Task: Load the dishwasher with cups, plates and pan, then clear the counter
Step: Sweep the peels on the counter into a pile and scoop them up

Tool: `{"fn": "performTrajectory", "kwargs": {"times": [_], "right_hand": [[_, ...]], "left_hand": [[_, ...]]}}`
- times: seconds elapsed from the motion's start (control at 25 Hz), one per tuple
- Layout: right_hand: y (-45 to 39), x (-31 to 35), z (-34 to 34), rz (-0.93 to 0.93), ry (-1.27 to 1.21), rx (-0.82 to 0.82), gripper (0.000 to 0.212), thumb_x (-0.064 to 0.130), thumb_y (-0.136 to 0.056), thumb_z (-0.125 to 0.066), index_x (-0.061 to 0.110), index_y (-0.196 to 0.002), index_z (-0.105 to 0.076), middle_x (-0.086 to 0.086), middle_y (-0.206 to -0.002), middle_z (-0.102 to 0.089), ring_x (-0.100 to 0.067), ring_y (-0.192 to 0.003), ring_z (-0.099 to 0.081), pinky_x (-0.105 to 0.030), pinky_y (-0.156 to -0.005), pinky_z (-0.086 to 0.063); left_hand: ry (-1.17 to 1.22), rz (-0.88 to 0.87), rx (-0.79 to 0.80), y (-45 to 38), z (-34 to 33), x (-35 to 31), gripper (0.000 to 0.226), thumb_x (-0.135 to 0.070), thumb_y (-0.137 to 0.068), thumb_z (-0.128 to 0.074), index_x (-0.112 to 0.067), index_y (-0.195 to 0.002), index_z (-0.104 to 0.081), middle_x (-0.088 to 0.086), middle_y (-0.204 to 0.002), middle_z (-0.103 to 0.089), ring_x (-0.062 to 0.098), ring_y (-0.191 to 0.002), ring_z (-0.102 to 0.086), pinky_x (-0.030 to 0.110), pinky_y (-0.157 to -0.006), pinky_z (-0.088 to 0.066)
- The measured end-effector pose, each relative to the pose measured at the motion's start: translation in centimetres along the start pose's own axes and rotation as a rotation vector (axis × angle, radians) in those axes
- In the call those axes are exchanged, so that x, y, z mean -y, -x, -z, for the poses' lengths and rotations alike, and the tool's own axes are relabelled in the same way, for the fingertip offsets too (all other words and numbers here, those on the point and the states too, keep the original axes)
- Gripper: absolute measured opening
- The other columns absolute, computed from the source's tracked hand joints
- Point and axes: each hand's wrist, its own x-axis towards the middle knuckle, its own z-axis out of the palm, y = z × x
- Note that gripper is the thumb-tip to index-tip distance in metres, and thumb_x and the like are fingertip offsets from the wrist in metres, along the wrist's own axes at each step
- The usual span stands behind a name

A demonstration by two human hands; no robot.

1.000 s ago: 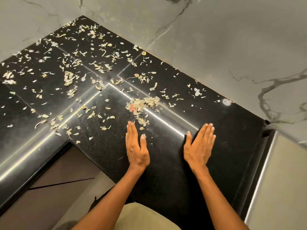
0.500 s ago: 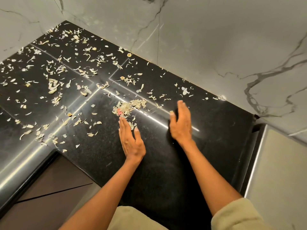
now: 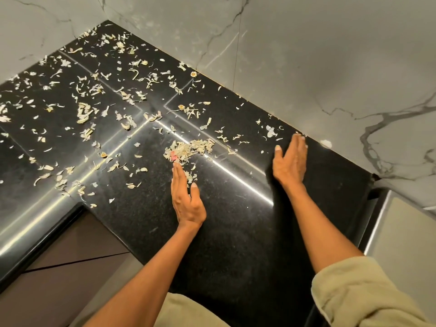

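**Both hands flat on the counter, scraps heaped at your left fingertips**

Your left hand (image 3: 187, 201) is down on the black counter (image 3: 236, 232), fingers straight and together, thumb splayed to the right. It grips nothing. The fingertips (image 3: 175, 167) sit right at the near edge of a small heap of pale peelings (image 3: 188, 149), with a pink bit at the heap's near edge, just beyond your fingertips. A few loose flakes lie just beside your index finger, on the right.

Your right hand (image 3: 289, 161) is well apart from the left, further back and to the right, also open with fingers extended. Its fingertips reach almost to the marble wall (image 3: 306, 67) at the back edge of the counter. Whether the palm is pressing the stone or just above it, you cannot tell from here. It holds nothing.

The heap lies between your two hands, much nearer the left. A scatter of flakes (image 3: 270, 132) sits just left of your right fingertips. The bulk of the loose scraps (image 3: 82, 114) is spread across the counter to the left of both hands and back into the corner, well apart from them.

A pale green sleeve (image 3: 354, 291) shows on your right arm at the bottom.
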Motion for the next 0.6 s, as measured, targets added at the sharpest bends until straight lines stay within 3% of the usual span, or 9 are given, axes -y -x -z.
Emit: {"fn": "performTrajectory", "kwargs": {"times": [0.16, 0.28, 0.36, 0.44, 0.52, 0.6], "right_hand": [[2.5, 6.0, -3.4, 0.258, -0.018, 0.191, 0.068, 0.032, -0.104, -0.041, 0.005, -0.160, -0.012, -0.011, -0.168, -0.008, -0.021, -0.155, -0.002, -0.038, -0.127, 0.000], [5.8, 8.7, -5.4, 0.500, -0.184, 0.395, 0.062, 0.027, -0.104, -0.040, 0.009, -0.159, -0.017, -0.006, -0.167, -0.013, -0.016, -0.155, -0.007, -0.038, -0.127, -0.007], [7.1, 8.4, -5.4, 0.489, -0.337, 0.376, 0.057, 0.021, -0.104, -0.043, 0.009, -0.158, -0.026, -0.005, -0.165, -0.022, -0.014, -0.154, -0.015, -0.035, -0.126, -0.013], [7.6, 6.8, -5.0, 0.379, -0.336, 0.223, 0.056, 0.023, -0.105, -0.042, 0.008, -0.157, -0.029, -0.006, -0.164, -0.025, -0.014, -0.153, -0.016, -0.037, -0.126, -0.014], [7.9, 4.7, -4.6, 0.227, -0.194, 0.093, 0.062, 0.034, -0.104, -0.036, 0.005, -0.158, -0.022, -0.008, -0.166, -0.018, -0.017, -0.155, -0.011, -0.042, -0.127, -0.011], [9.2, 4.8, -4.8, 0.163, 0.029, 0.068, 0.073, 0.046, -0.103, -0.027, 0.002, -0.159, -0.013, -0.013, -0.168, -0.008, -0.023, -0.156, -0.002, -0.044, -0.127, -0.006]], "left_hand": [[-0.115, -0.003, 0.064, 0.0, -0.2, 0.1, 0.073, -0.016, -0.090, -0.037, -0.012, -0.158, -0.012, -0.002, -0.166, -0.011, 0.009, -0.152, -0.008, 0.040, -0.126, -0.008], [-0.123, -0.010, 0.088, -0.1, 0.0, 0.0, 0.073, -0.017, -0.091, -0.039, -0.013, -0.158, -0.012, -0.003, -0.166, -0.010, 0.007, -0.152, -0.006, 0.040, -0.126, -0.008], [-0.005, -0.008, 0.086, -0.1, 1.0, -0.1, 0.072, -0.016, -0.091, -0.042, -0.014, -0.158, -0.016, -0.004, -0.165, -0.015, 0.006, -0.152, -0.010, 0.039, -0.125, -0.012], [0.079, -0.006, 0.062, -0.3, 2.7, 0.4, 0.069, -0.013, -0.092, -0.043, -0.014, -0.157, -0.020, -0.004, -0.164, -0.020, 0.007, -0.151, -0.015, 0.039, -0.125, -0.017], [0.106, -0.011, 0.024, -0.4, 4.7, 1.4, 0.066, -0.012, -0.093, -0.043, -0.012, -0.157, -0.023, -0.003, -0.163, -0.022, 0.008, -0.151, -0.018, 0.040, -0.124, -0.020], [0.136, -0.011, -0.027, -0.6, 6.6, 2.4, 0.064, -0.010, -0.094, -0.043, -0.011, -0.156, -0.025, -0.002, -0.163, -0.025, 0.010, -0.150, -0.021, 0.043, -0.123, -0.022]]}}
